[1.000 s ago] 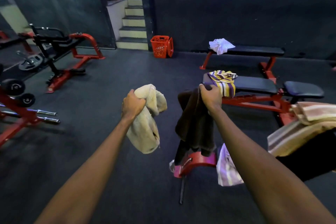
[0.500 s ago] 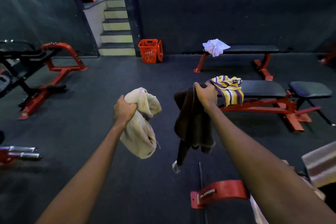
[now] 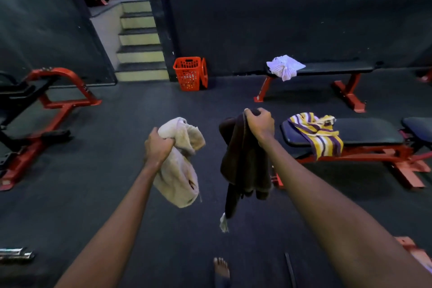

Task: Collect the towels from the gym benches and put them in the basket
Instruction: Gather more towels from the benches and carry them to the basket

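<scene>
Walking forward has taken me past the red bench foot that lay under my arms half a second ago; it is out of view now, and both hands hold their loads as before.

My left hand (image 3: 157, 145) is fisted tight around a bunched fold of the beige towel (image 3: 180, 170), which hangs below it in a thick, soft lump clear of the floor (image 3: 93, 194). It looks like plush terry, light and limp, so one fistful near the middle carries it without trailing.

Ahead, between my two hands and well apart from them, the orange basket (image 3: 189, 73) stands on the floor against the dark wall.

My right hand (image 3: 259, 124) is curled over the top edge of the dark brown towel (image 3: 243, 161). This one hangs long and narrow, with a pale tag at its low end. I judge it could drag or snag, so gathering it higher would help.

Further right, a white towel (image 3: 284, 66) lies crumpled on the end of the far desk (image 3: 336, 68), and a purple-and-yellow striped towel (image 3: 320, 135) drapes over the end of the near desk (image 3: 367, 131), just beside my right hand. Both look thin and floppy. I would pinch each at its heaped middle, not at a corner.
</scene>
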Demonstrator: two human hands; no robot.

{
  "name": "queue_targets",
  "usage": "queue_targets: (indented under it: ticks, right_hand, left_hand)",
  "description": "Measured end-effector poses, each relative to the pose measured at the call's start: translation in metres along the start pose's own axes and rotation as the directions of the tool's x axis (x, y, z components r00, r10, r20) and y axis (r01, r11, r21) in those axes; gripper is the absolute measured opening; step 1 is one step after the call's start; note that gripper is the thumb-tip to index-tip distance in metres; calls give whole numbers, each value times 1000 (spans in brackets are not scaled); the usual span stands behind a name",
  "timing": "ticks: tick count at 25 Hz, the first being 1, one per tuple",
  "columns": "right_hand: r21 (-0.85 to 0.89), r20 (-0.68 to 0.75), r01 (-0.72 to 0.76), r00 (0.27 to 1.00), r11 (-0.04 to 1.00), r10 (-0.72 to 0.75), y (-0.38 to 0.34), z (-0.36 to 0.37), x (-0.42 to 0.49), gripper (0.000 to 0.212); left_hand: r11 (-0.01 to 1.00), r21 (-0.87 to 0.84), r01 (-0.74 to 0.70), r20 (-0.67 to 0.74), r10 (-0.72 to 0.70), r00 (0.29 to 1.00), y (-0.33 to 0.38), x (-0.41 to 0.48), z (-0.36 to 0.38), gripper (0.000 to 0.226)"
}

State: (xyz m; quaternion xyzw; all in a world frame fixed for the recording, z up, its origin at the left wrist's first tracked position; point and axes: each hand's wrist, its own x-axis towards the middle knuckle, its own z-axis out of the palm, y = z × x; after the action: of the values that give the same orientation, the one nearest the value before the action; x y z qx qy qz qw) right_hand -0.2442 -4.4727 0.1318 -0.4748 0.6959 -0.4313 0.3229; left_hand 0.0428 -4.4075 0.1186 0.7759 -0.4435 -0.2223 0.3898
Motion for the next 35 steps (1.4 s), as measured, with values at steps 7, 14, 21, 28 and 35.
queue_targets:
  ticks: [7,14,21,28,35]
  right_hand:
    - [29,31,4,999,1000,-5,-68,103,159,29]
    - [3,70,25,997,1000,-25,-124,233,311,30]
    - [-2,66,-28,997,1000,28,-189,363,462,31]
    - [-14,48,-71,996,997,72,-223,462,619,30]
    - [-39,71,-79,994,996,81,-256,556,806,35]
  left_hand:
    - [1000,2,-3,-2,3,1000,35,190,26,30]
    - [1000,1,-12,22,12,1000,48,399,47,32]
    - [1000,-16,26,99,-24,995,64,620,72,30]
    - [999,1,42,104,-42,994,85,807,127,30]
    - [997,4,83,83,-83,993,124,986,199,30]
